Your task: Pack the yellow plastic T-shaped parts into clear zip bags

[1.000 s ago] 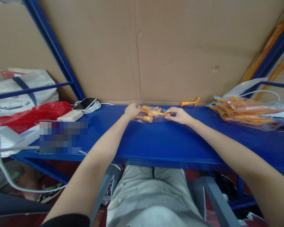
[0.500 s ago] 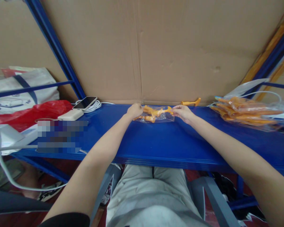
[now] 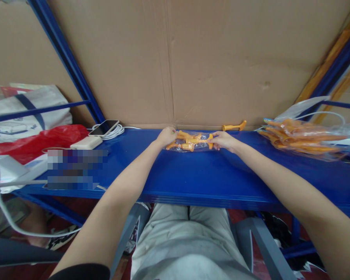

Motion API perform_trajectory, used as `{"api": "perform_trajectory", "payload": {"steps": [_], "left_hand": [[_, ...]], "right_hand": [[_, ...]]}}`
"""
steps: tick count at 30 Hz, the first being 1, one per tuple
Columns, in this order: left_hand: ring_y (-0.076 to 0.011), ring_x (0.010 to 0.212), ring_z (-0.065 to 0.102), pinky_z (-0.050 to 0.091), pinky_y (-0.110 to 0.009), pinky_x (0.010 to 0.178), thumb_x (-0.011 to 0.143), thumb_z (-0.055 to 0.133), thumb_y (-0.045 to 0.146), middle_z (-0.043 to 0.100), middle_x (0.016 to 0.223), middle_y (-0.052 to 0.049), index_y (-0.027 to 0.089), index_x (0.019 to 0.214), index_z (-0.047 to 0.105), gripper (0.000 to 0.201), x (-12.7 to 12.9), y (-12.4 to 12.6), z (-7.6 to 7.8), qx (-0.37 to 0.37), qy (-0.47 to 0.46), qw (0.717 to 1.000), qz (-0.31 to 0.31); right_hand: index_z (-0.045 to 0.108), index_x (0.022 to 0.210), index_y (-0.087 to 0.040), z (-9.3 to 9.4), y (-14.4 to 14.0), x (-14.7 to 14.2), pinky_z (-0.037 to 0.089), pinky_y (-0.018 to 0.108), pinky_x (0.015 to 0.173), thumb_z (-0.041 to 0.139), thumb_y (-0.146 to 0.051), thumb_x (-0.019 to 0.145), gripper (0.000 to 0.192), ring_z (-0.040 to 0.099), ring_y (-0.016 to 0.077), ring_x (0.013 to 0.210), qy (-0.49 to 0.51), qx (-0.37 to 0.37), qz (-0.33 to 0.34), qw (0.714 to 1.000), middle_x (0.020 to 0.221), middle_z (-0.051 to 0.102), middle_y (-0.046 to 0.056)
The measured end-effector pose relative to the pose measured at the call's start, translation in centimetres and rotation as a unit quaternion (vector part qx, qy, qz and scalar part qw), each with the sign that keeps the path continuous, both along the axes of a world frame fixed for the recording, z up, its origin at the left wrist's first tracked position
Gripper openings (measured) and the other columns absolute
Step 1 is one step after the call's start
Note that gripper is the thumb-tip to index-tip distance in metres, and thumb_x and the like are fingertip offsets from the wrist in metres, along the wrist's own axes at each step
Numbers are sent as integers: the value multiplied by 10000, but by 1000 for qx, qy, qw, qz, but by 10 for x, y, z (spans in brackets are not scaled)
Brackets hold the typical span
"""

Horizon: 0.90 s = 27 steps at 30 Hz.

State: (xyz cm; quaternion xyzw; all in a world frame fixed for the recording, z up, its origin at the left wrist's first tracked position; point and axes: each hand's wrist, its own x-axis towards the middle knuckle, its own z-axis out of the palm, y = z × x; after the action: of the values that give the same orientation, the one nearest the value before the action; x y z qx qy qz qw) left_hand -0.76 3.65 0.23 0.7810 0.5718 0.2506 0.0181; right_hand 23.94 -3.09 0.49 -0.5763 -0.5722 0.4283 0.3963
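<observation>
A clear plastic bag [image 3: 202, 147] with several orange-yellow plastic pieces [image 3: 189, 146] in it lies on the blue table, near the cardboard at the back. My left hand [image 3: 167, 136] grips the bag's left end, its fingers partly hidden behind the bag. At the other end my right hand [image 3: 224, 140] has its thumb and fingers closed on the bag, by the flared end of one orange piece. A single loose orange piece with a bent end [image 3: 235, 126] rests behind my right hand, against the cardboard.
Bagged orange pieces [image 3: 300, 138] are piled at the right end of the blue table [image 3: 181, 175]. On the left are a phone [image 3: 104, 127] on a coiled white cable, a white box [image 3: 86, 142], a red bag [image 3: 61, 137] and a cloth bag. Blue posts flank the cardboard wall [image 3: 221, 66].
The orange pieces inside the bag have shifted and lie more level. My right hand has moved slightly, with its fingers closer around the bag's right end. My left hand has stayed almost still.
</observation>
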Motion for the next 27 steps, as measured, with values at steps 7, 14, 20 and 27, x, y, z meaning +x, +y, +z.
{"api": "perform_trajectory", "payload": {"steps": [7, 14, 20, 27], "left_hand": [[-207, 1075, 638, 472, -300, 978, 915, 467, 234, 718, 1113, -85, 145, 982, 729, 284, 5, -1, 2, -3, -2, 999, -50], [-205, 1317, 502, 368, -327, 1111, 921, 505, 306, 565, 1400, -79, 186, 1079, 712, 287, 13, -9, -1, -15, 20, 989, -149], [-178, 1371, 451, 357, -334, 1129, 918, 525, 297, 487, 1495, -16, 276, 1201, 675, 321, 17, -17, -4, -13, 72, 976, -203], [-198, 1243, 568, 428, -356, 1081, 886, 577, 217, 590, 1392, 19, 274, 988, 757, 215, 28, -23, -5, 11, 31, 991, -132]], "right_hand": [[517, 744, -163, 1, 1, 5, 329, 148, 346, 688, -73, 829, 211, 444, 54, 344, 19, -7, -15, 1000, 436, 563, -22], [522, 704, -155, -1, 3, 7, 480, 177, 473, 601, -49, 867, 210, 547, 87, 425, 73, -57, 10, 996, 488, 582, 12], [538, 694, -154, -2, 4, 8, 471, 159, 469, 580, -50, 881, 218, 543, 80, 432, 82, -67, 15, 994, 503, 599, 19], [575, 709, -133, -1, 2, 10, 484, 171, 488, 531, -38, 904, 221, 559, 86, 444, 93, -84, 25, 992, 526, 626, 42]]}}
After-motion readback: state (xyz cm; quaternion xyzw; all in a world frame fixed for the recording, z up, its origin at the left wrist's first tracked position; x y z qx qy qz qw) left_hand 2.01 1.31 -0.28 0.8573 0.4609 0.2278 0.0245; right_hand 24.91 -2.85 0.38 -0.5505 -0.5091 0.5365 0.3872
